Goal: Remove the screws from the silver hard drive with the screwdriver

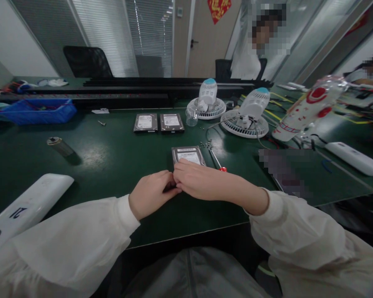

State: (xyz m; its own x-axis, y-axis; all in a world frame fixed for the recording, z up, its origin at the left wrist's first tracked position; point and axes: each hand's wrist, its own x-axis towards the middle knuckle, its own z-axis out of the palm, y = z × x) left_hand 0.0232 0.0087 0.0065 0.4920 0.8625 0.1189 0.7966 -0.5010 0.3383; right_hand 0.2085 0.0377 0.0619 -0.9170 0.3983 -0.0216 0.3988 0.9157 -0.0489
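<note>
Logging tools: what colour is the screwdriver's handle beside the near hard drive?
Red; the head view shows the screwdriver handle best.

Your table (pixel 112 165) is dark green with a matte top.
- **Near centre:** a hard drive (pixel 189 155), label up. A red-handled screwdriver (pixel 216 160) lies just right of it, with loose screws (pixel 206 144) by the tip.
- **Farther back:** a second hard drive (pixel 146 122) and a third hard drive (pixel 172 122) side by side, then a clear cup (pixel 192 117) and two small white fans (pixel 245 124).
- **Left:** a metal cylinder (pixel 59 146) on its side, and a blue tray (pixel 39 111) at the far left.
- **Near left:** a white flat device (pixel 25 207).
- **Right:** a white bar (pixel 354 158).
</note>
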